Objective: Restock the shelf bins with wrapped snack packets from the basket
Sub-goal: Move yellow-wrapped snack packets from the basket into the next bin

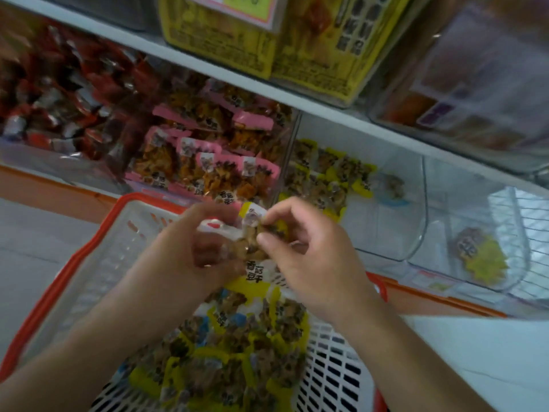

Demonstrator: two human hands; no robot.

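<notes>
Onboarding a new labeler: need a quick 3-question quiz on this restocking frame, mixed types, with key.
1. True or false: both hands hold snack packets above the basket.
2. Which bin looks fullest? A) pink-packet bin B) yellow-packet bin C) far-right bin
3. Fill in: most packets in the basket have ____ edges.

Key: 1 true, left hand and right hand pinch yellow-edged packets. 2 A. 3 yellow.
</notes>
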